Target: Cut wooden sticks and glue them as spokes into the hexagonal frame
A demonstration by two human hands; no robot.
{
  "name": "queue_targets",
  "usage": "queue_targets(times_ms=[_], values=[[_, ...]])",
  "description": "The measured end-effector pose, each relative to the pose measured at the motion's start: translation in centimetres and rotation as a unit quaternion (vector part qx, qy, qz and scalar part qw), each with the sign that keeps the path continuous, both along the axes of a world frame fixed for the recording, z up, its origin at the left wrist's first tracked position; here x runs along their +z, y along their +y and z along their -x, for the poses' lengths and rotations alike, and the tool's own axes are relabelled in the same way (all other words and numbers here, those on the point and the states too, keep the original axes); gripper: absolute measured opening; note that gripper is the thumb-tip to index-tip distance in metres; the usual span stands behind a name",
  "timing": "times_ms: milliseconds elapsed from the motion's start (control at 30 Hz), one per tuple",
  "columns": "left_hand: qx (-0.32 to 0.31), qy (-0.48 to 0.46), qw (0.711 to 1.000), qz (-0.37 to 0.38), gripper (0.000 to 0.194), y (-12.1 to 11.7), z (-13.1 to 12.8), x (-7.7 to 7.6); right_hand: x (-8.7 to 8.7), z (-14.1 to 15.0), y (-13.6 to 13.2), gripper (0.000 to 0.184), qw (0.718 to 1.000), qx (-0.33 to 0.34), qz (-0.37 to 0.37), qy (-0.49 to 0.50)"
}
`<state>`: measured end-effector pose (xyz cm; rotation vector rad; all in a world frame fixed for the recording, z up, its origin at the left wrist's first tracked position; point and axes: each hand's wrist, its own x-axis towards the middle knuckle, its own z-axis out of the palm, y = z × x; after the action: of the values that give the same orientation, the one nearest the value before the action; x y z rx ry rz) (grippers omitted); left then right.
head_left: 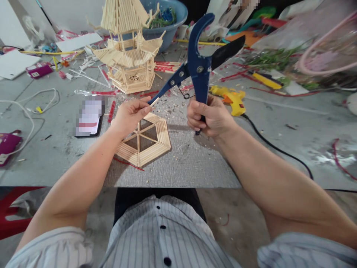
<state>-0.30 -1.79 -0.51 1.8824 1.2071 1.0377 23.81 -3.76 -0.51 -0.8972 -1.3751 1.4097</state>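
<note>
My right hand [209,115] is closed round one handle of a blue pipe cutter [198,69]. The cutter stands raised, its curved jaw and dark blade [228,53] wide apart. Its other handle slants down to my left hand [132,113], which pinches a short wooden stick [155,102]. Whether the left fingers also grip that handle end, I cannot tell. Under the left hand lies a flat hexagonal stick frame [150,154] with spokes, partly covered by the hand and wrist.
A stick-built pagoda model [131,67] stands at the back, before a blue basin [174,22]. A phone [89,117] lies left of the frame. To the right are a yellow glue gun [235,100] with a black cord and a yellow-handled knife [267,80]. Scraps litter the table.
</note>
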Motion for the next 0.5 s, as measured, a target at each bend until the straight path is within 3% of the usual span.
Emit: queue_targets(times_ms=[300, 400, 500], values=[[-0.004, -0.066, 0.997, 0.04, 0.011, -0.5, -0.5, -0.5, -1.7, 0.5, 1.1, 0.045, 0.99, -0.098, -0.065, -0.076], [-0.002, -0.045, 0.997, 0.066, 0.013, -1.1, -1.1, -0.4, -1.0, 0.4, 0.8, 0.038, 0.993, -0.06, -0.086, -0.057], [-0.026, -0.022, 0.996, 0.088, 0.015, -1.8, -1.7, -0.3, 0.5, 0.6, 0.0, 0.03, 0.995, 0.037, -0.09, -0.038]])
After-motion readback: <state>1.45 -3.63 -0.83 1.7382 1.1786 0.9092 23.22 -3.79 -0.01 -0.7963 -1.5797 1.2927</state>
